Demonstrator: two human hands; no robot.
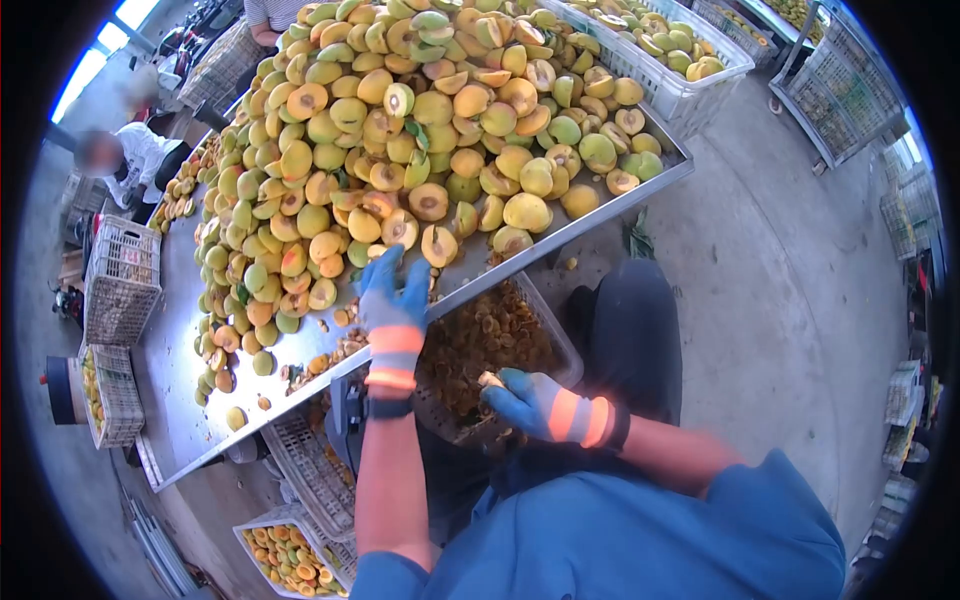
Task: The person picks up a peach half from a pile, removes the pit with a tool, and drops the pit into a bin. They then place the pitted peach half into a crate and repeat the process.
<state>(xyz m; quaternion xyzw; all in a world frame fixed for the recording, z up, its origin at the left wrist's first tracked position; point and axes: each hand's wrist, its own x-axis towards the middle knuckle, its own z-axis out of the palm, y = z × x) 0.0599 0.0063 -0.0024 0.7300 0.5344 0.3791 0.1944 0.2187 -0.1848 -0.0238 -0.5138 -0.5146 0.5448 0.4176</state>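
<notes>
A heap of yellow-green apricots [400, 130], many split in half with brown centres, covers the metal table [170, 330]. My left hand [393, 295], in a blue glove with an orange cuff, is over the table's near edge. Its fingers are spread, with the tips close to a halved apricot [439, 246]. My right hand [535, 402], gloved alike, is closed over the bin below the edge. A small pale-brown piece [490, 380] shows at its fingertips; I cannot tell what it is. Underneath is the plastic bin [560, 335], holding many brown-orange bits [485, 335].
By my knees stand a grey crate [310, 465] and a crate of apricots [290, 555]. Another white crate of fruit [690, 85] adjoins the table's far right. Stacked crates [122, 270] stand on the left. A person in white [150, 155] is beyond them; another person's striped top [275, 12] shows behind the heap.
</notes>
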